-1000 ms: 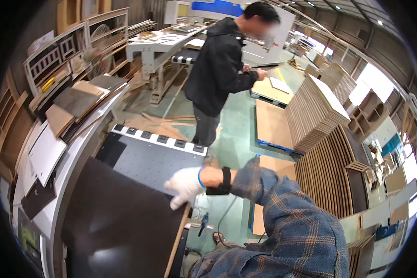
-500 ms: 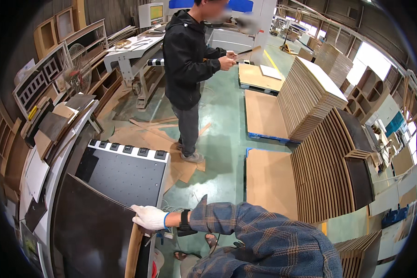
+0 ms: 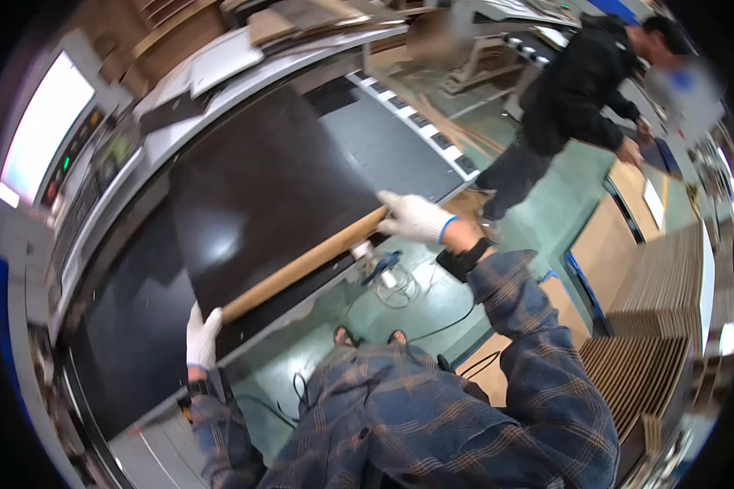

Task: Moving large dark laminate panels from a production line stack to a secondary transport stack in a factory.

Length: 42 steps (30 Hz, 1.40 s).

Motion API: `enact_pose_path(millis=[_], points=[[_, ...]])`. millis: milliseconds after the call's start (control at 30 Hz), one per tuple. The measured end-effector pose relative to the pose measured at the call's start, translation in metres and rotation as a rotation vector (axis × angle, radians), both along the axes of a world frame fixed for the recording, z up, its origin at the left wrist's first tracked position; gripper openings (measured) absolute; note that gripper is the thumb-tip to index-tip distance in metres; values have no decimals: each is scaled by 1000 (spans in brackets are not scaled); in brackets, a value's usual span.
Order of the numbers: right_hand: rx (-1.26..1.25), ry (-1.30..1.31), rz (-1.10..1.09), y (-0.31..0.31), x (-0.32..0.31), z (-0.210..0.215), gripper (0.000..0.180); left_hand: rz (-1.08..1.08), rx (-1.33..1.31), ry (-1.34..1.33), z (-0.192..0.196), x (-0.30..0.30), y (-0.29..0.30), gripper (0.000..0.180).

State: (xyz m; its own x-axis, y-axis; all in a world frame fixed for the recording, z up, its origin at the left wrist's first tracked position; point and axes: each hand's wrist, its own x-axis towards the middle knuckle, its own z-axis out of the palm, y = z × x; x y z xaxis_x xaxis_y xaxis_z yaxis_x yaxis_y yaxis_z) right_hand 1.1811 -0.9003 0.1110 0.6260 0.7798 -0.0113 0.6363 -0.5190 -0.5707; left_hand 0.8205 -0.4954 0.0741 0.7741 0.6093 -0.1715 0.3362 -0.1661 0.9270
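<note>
"Where is the dark panel point(image 3: 261, 187)?"

"Over the black worktop point(image 3: 118, 350), at the left of the view. Its right end meets a grey surface point(image 3: 391, 151). Whether the whole underside rests flat, I can't tell."

"And the right hand point(image 3: 420, 220)?"

"Its fingers are bent over the near right corner, thumb low beside the edge, so it's grasping the panel there."

"The left hand point(image 3: 202, 342)?"

"At the near left corner, touching it, thumb and fingers a little apart. I can't tell whether they grip or only press."

"Which way does the panel point?"

"Its tan edge point(image 3: 302, 273) faces the near side and slants from the left hand, lower left, up to the right hand. The long axis seems to follow that edge."

"Anyone else about?"

"A co-worker point(image 3: 567, 102) in black, well apart, standing past the grey surface, arms reaching forward."
</note>
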Motion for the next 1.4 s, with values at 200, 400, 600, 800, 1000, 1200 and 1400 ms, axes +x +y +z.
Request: enact_pose_path(millis=[200,400,600,800,1000,1200,1400], points=[[-125,-178,5,35,-6,-3,49,41,644,409,4,-22,-4,60],[-152,-220,-39,30,-1,-7,48,54,743,427,-4,-12,6,54],[-177,-141,-3,34,13,5,47,-5,589,574,14,2,15,47],[-128,-178,56,35,16,7,47,22,560,527,13,-1,15,47],[-177,-146,56,35,19,7,45,68,578,474,5,-5,12,46],[-139,-155,77,30,18,6,41,115,574,406,4,-9,4,42],[-214,-99,167,38,27,4,52,43,514,486,-5,-18,26,55]])
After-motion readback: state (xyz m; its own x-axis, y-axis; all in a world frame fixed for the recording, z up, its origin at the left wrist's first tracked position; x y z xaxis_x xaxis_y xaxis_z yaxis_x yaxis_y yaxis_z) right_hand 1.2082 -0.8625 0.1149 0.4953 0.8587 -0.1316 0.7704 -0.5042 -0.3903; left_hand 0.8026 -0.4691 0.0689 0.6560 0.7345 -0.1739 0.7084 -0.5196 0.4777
